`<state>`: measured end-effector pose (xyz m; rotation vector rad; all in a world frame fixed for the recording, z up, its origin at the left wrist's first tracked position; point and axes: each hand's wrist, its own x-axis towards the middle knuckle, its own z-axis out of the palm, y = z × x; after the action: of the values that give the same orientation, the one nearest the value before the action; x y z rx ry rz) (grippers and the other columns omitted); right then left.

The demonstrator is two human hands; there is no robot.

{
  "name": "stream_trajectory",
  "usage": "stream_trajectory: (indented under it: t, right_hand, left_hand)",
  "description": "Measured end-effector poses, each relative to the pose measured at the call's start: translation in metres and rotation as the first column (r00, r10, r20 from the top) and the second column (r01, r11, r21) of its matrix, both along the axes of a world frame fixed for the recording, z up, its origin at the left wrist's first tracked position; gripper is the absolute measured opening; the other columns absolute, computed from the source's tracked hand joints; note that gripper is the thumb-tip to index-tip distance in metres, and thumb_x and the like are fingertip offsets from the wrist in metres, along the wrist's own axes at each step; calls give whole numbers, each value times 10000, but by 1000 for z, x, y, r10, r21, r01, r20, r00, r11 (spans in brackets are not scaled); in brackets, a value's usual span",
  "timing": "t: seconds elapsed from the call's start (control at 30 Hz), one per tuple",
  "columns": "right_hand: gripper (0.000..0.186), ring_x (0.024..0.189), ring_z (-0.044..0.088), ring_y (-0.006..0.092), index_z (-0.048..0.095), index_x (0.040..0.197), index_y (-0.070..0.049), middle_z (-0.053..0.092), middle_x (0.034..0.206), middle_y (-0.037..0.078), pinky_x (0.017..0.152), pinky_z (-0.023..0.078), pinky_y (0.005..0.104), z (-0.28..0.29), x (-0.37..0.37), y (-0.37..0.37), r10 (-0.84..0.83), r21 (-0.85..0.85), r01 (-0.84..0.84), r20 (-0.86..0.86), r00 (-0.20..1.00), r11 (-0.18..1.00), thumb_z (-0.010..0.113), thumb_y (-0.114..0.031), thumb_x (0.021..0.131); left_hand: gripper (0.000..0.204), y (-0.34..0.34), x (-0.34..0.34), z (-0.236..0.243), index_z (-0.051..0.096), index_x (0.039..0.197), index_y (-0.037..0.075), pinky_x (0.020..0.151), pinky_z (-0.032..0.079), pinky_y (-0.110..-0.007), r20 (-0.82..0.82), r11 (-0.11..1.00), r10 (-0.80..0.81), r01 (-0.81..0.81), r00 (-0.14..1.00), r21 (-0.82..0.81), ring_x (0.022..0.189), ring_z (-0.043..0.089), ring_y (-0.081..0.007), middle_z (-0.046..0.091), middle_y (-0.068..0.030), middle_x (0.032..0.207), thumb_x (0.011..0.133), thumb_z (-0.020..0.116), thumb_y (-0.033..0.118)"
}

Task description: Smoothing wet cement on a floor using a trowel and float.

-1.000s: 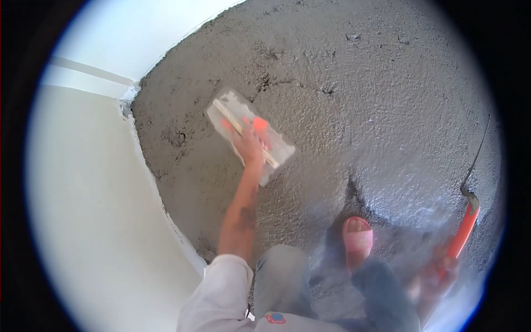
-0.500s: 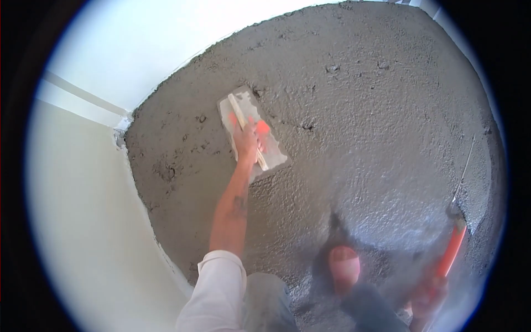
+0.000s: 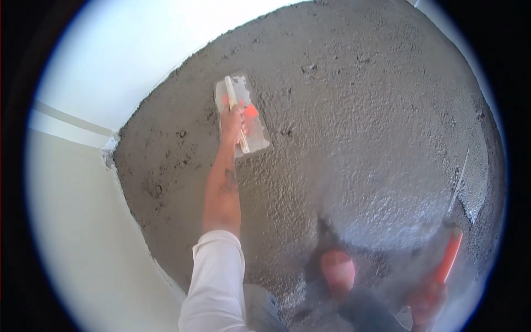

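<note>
My left hand [image 3: 233, 123] is closed around the wooden handle of a rectangular hand float [image 3: 255, 143]. The float lies flat on wet grey mortar [image 3: 354, 116], its pale plate smeared and marked with red-orange. At the lower right, my right hand [image 3: 428, 301] grips the orange handle of a trowel [image 3: 449, 255]. That trowel's thin blade points away from me and appears nearly edge-on, over the mortar or against it; I cannot tell which. Haze blurs the right hand.
A pale wall [image 3: 83, 210] runs along the left and meets a white wall [image 3: 160, 44] at a corner. Small pits and lumps mark the mortar near there. My foot [image 3: 338, 271] rests at the lower middle, beside a wet, shiny patch.
My left arm has stretched out, sliding the float farther away over the mortar. The whole view has shifted slightly. My right hand still holds the trowel in about the same place.
</note>
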<state>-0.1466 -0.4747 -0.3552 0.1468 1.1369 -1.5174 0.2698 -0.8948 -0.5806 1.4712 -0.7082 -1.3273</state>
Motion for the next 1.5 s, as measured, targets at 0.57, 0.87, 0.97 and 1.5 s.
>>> stream_trajectory:
  t: [0.57,0.87,0.97,1.5]
  right_hand:
    - [234,303,284,78,379,879,-54,359,572,20,279,212,262,7,10,-22,76,0,-76,42,996,997,555,-30,727]
    - [224,311,263,70,373,880,-61,356,582,18,296,196,265,5,29,-29,142,-141,-129,86,986,982,551,-34,746]
    - [232,315,257,70,370,884,-59,349,583,18,299,192,263,3,27,-28,183,-161,-169,78,980,972,554,-35,744]
    - [272,311,283,63,379,888,-64,349,565,3,291,225,256,13,35,-30,166,-160,-167,-20,986,973,598,-42,729]
  left_hand:
    - [281,73,-54,9,511,1052,17,287,303,-258,76,986,-136,143,988,-90,349,363,-80,410,17,558,790,451,101]
    - [313,108,-115,-19,595,1063,52,412,414,-267,428,939,-194,293,883,-179,474,498,-97,562,-14,651,820,483,215]
    - [436,133,-135,-5,519,1226,43,637,503,-336,354,882,-418,467,836,-59,796,647,-221,650,-140,909,834,495,232]
    - [628,257,-5,67,397,1356,99,751,483,-257,386,709,-650,705,655,-2,866,579,-102,611,-55,1041,753,575,86]
